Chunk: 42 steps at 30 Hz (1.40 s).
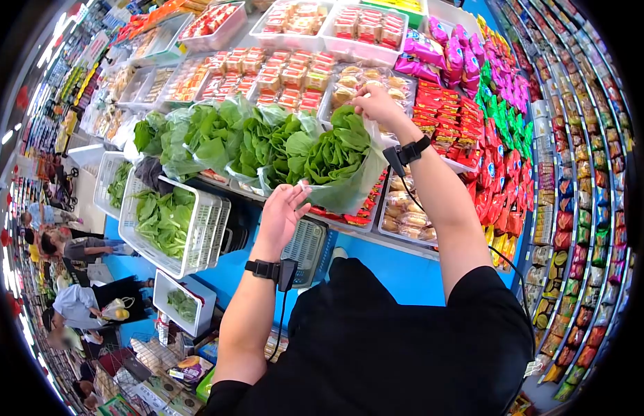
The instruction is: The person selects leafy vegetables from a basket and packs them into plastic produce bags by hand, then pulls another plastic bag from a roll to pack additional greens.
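Note:
A clear plastic bag (pixel 367 177) full of leafy green vegetables (pixel 329 152) lies in front of me on the snack display. My right hand (pixel 379 105) is closed at the bag's far edge, thumb and fingers pinched together on the thin film. Near the bag's closer edge, my left hand (pixel 284 208) is also closed, its fingertips pinching whitish plastic. Both wrists carry black straps with small devices and cables. To the left, several more bagged bunches of greens (pixel 211 135) lie in a row against this one.
White crates (pixel 212 222) of loose greens stand to the left. Packaged snacks in trays (pixel 363 45) fill the display's far side, with red packets (pixel 447 118) at the right. A grey-green basket (pixel 302 253) sits below my left hand. People (pixel 86 301) and a wire cart are at lower left.

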Motion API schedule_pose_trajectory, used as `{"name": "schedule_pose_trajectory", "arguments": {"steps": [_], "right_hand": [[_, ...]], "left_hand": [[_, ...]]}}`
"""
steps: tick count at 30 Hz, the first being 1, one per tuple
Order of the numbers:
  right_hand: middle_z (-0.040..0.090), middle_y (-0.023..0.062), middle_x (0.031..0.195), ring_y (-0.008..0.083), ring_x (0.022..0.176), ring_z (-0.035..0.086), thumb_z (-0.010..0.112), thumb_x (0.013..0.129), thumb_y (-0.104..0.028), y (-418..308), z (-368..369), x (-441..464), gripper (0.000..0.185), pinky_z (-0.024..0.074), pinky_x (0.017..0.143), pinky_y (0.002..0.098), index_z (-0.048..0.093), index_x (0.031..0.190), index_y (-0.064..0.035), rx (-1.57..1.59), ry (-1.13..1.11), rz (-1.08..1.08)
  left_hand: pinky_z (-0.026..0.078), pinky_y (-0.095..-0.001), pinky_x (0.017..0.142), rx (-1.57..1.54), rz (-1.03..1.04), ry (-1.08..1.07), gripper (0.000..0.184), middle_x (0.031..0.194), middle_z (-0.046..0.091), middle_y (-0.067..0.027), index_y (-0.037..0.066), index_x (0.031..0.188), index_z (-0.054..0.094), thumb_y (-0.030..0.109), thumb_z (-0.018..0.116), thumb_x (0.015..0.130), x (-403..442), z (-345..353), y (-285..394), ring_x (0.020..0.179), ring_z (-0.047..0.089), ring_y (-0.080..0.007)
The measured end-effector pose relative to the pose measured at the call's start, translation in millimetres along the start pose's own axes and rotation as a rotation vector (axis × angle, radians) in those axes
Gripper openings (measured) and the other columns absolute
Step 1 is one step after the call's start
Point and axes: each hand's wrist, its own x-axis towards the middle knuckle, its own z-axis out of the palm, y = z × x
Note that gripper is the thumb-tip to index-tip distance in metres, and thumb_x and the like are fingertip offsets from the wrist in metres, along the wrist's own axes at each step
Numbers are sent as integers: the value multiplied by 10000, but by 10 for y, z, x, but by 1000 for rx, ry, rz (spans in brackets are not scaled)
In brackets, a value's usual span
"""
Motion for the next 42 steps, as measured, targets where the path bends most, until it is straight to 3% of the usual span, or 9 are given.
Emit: {"name": "schedule_pose_trajectory", "arguments": {"steps": [10,18,22,25,32,36,38,40,42], "right_hand": [[788,174,922,314,859,760,755,914,-330,354,151,259,333,588,798,433,770,1016,-14,-255,123,-2],[791,159,972,275,898,762,786,930,-317,349,175,-16,322,586,815,401,759,1056,-23,-182,264,-120],[761,79,927,152,764,683,731,1018,-174,325,165,-577,184,548,685,315,692,1090,-9,-58,483,-412],[735,21,902,74,687,606,673,1075,-119,185,380,-1254,100,485,609,252,684,1078,-19,74,372,-273],[658,-24,748,36,659,567,666,1113,-197,129,1477,-2199,243,432,574,236,724,949,-27,180,-92,-55],[596,9,764,100,736,535,605,1134,-242,267,2265,-2360,396,445,690,291,632,829,9,279,-379,-143],[693,79,917,191,859,647,645,1069,-191,452,2716,-2424,249,514,788,359,688,925,9,205,-581,-180],[756,133,1129,322,1086,709,683,982,-171,-135,3120,-2629,181,555,942,465,745,1079,-31,67,-771,-630],[695,165,1384,408,1359,596,728,923,-196,145,3511,-2843,338,461,1164,516,737,1251,-117,20,-917,-904]], "left_hand": [[615,-395,941,31,-56,150,61,1262,731,-74,122,1111,631,177,610,1096,65,-267,-207,1187,715,-246],[600,-380,927,38,-5,234,64,1286,721,-79,126,1128,617,183,614,1099,-4,-393,-290,1162,708,-231],[584,-318,806,47,4,298,40,1119,725,-34,132,1131,623,163,611,1109,-211,-561,-239,955,708,-159],[438,-248,602,205,33,345,84,850,606,28,87,1136,642,167,649,1108,-524,-762,-211,651,509,-76],[409,-263,582,213,-54,521,309,717,524,35,58,1079,663,340,572,1166,-1494,-1396,-329,592,446,-93],[515,-282,720,567,221,542,405,873,696,-22,27,1086,732,344,502,1187,-1810,-1219,-254,752,602,-125],[575,-368,971,1135,577,379,228,1278,751,-139,39,1237,757,142,648,1066,-1968,-764,109,1147,724,-275],[530,-472,1100,1407,753,158,344,1394,706,-157,68,1293,746,164,755,963,-2080,-504,398,1293,668,-387],[500,-504,1137,1493,785,-10,381,1382,712,-167,69,1315,732,230,745,969,-2196,-626,476,1326,652,-384]]}}
